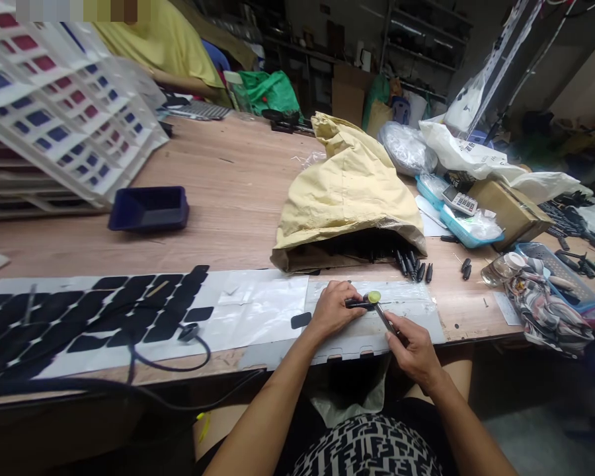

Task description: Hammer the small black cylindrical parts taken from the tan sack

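Observation:
My left hand [338, 305] rests on the pale work mat [411, 307], fingers closed around a small black tube-like part [356, 303] lying flat. From the right, my right hand [412, 347] grips the dark handle of a small mallet [387, 320]. The mallet has a metal shaft and a round yellow-green face, which is over the right end of the black part; whether they touch I cannot tell. Just beyond, several black pointed parts [412, 266] lie at the mouth of a yellow cloth sack [350, 188].
On the left are black pads [143, 304] on white sheeting, with a black cable [168, 363] across. A dark blue tray [149, 210] and white plastic crate [69, 112] stand behind. To the right are a jar [500, 268], patterned cloth [540, 301] and calculator [460, 199]. A person in yellow sits opposite.

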Available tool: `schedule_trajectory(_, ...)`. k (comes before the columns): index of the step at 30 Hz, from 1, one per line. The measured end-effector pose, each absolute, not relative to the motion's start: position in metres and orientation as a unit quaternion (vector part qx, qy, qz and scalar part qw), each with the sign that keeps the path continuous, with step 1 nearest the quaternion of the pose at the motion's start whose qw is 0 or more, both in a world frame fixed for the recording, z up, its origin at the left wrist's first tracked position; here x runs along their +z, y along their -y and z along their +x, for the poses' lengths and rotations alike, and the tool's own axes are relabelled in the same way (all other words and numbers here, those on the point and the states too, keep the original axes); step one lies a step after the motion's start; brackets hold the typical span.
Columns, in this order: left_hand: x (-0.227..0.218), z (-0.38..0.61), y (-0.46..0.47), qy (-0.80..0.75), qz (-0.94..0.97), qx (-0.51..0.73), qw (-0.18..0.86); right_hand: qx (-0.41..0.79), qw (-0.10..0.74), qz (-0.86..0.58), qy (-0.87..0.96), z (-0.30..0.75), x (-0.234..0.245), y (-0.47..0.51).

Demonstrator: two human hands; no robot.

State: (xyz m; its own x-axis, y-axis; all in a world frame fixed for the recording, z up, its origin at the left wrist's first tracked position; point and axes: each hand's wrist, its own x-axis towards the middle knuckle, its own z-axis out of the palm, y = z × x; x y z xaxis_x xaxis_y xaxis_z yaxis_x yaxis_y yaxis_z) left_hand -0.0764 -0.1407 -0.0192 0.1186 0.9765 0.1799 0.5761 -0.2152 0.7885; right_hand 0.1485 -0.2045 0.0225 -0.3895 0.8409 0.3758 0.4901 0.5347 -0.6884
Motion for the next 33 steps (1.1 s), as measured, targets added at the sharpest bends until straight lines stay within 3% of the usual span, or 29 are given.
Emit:
schedule_trajectory(5,-0.018,-0.075,0.140,-0.559,0.695,0.359,0.274,0.233,0.332,-0.418,0.813,0.146,0.020,0.205)
schedule_trajectory(12,-0.019,-0.075,0.141,-0.561,0.692,0.359,0.279,0.218,0.363,-0.429,0.798,0.154,0.026,0.205)
schedule_trajectory(18,-0.019,-0.076,0.141,-0.562,0.690,0.360,0.278,0.228,0.323,-0.442,0.805,0.164,0.024,0.208)
schedule_trajectory(26,-0.013,-0.080,0.140,-0.549,0.710,0.339,0.282,0.394,0.439,-0.523,0.616,0.168,0.015,0.171)
schedule_trajectory(29,-0.003,-0.089,0.150,-0.476,0.740,0.334,0.339,0.436,0.492,-0.529,0.537,0.169,0.005,0.158)
schedule_trajectory(33,0.006,-0.091,0.189,-0.360,0.776,0.289,0.430,0.455,0.491,-0.529,0.522,0.171,0.001,0.156)
